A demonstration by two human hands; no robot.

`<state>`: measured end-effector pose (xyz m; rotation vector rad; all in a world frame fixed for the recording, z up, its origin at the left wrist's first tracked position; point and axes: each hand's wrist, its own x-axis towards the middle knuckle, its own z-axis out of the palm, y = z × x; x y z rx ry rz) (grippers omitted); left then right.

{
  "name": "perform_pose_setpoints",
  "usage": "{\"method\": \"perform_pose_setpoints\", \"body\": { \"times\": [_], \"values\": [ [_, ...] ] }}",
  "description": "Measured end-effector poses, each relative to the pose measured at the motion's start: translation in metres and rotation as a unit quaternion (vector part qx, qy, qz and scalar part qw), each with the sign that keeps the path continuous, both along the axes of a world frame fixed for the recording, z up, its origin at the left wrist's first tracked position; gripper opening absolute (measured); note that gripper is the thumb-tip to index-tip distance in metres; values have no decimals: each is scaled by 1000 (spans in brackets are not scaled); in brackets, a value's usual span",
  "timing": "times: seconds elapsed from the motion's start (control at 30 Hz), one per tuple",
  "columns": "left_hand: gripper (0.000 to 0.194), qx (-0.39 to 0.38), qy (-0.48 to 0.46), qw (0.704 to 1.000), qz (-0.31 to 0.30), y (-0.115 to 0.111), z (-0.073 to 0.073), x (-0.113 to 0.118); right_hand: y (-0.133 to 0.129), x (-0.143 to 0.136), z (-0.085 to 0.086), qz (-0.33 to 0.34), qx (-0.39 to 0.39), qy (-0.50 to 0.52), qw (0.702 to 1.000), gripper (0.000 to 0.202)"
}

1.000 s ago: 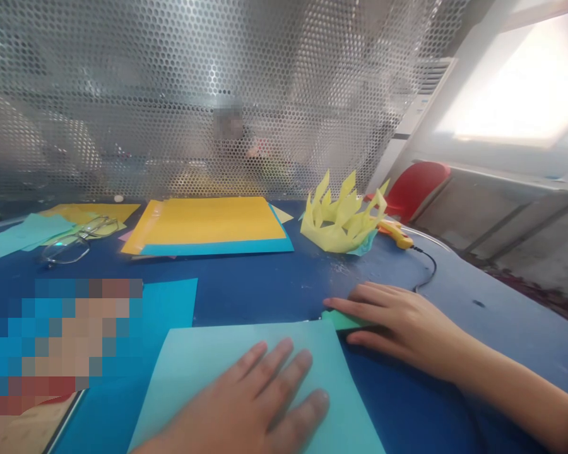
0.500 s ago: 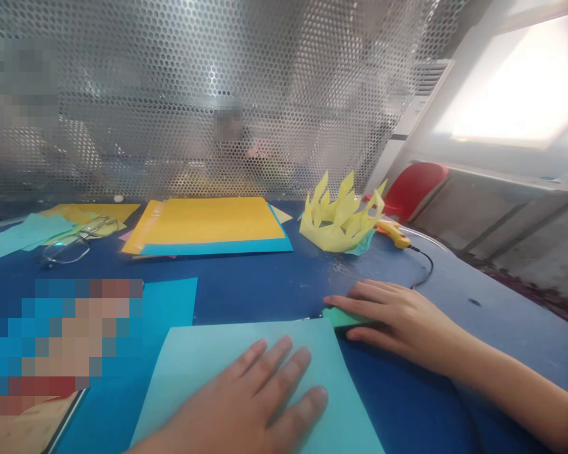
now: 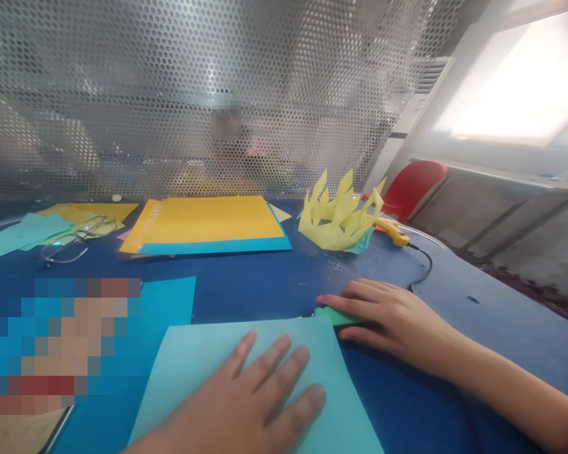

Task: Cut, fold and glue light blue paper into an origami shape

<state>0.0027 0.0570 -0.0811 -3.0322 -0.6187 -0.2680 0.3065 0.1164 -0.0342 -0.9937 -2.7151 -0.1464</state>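
Since the earlier frame, the little finger of the left hand [image 3: 246,400] has spread outward, and the right hand [image 3: 397,320] has edged leftward with a small green object [image 3: 337,316]. Left grip: wide open, flat on a pale aqua rectangular paper sheet [image 3: 201,353] lying on the dark blue bench [image 3: 250,287]. Right grip: fingers and thumb closed about the green object at the sheet's far right corner.

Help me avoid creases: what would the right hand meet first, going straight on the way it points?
Past the green thing under it, the right hand would probably meet the light blue paper first, its corner lying near the thumb; depth is hard to judge.
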Motion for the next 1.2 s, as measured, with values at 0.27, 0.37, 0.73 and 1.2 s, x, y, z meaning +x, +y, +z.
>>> {"method": "perform_pose_setpoints", "body": {
  "times": [0.27,0.37,0.73,1.2],
  "values": [
    [50,-35,7,999,9,-1,6,-1,2,1,-1,-2,2,3,1000,45],
    [51,-52,9,998,24,-2,8,1,1,0,-2,-4,7,7,1000,45],
    [50,-64,-3,997,40,1,11,4,-4,-1,-1,1,29,6,1000,44],
    [50,-96,-8,995,17,2,4,0,-6,-2,3,-7,51,-7,999,38]
  ]
}}
